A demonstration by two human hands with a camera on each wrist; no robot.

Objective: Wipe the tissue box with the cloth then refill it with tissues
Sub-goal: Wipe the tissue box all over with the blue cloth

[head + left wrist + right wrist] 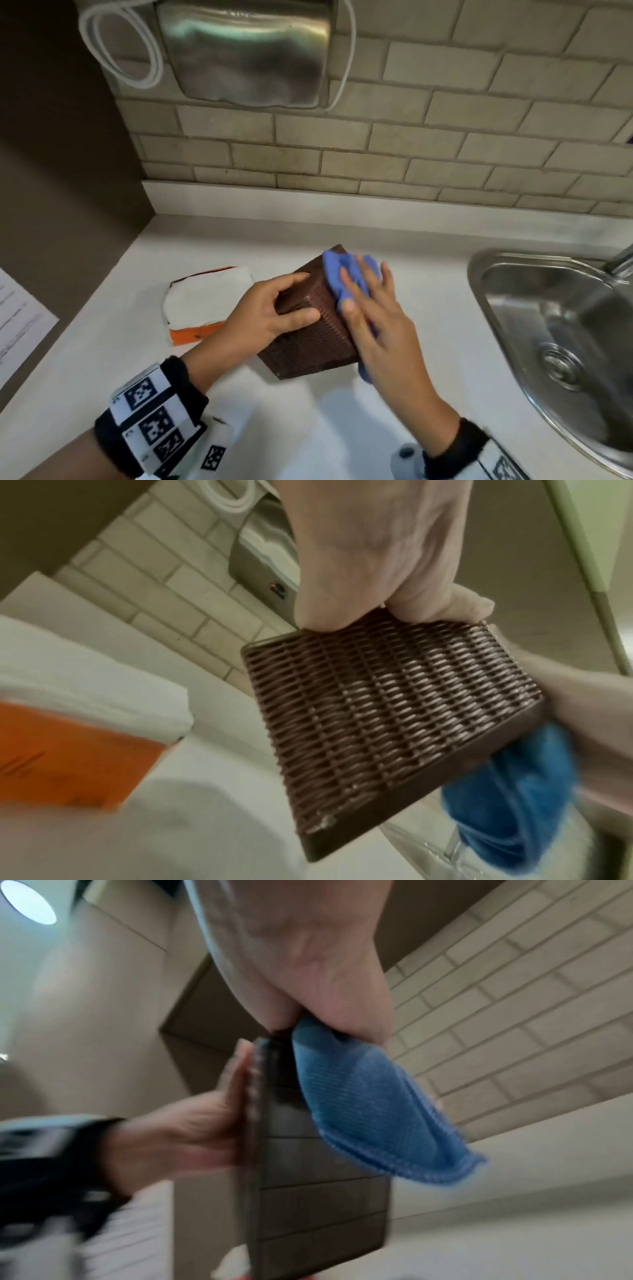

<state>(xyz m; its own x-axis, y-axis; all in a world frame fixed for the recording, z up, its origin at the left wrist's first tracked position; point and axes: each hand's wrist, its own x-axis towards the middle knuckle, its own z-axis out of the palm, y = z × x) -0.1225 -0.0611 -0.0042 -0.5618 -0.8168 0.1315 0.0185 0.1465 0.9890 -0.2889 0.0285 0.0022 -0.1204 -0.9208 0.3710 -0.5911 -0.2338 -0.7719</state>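
Here the left hand (274, 308) grasps the brown woven tissue box (308, 329), thumb laid across its near side and fingers curled over the far edge, holding it tipped on the white worktop (308, 428) so that one lower edge rests there while the rest lifts up. In the left wrist view that same left hand (369, 561) clamps the top rim of the tissue box (394, 712), whose basket-weave side fills the picture. The right hand (373, 315) lies flat, fingers straight and spread, pressing a blue cloth (346, 274) against the box's right face; the cloth bunches above the fingertips and a corner of it hangs out below the palm. From the right wrist view the right hand (308, 961) pushes the blue cloth (377, 1110) onto the box's smooth panelled face (325, 1191), with the left hand (178, 1137) on the opposite side. Just left of the box, partly behind the left hand, lies an opened orange pack of white tissues (205, 301) flat on the worktop. To the right a steel sink (565, 342) is set into the worktop, well apart from the box. On the tiled wall (445, 137) behind hangs a steel hand dryer (246, 54) with a looped white cable (120, 44) beside it.
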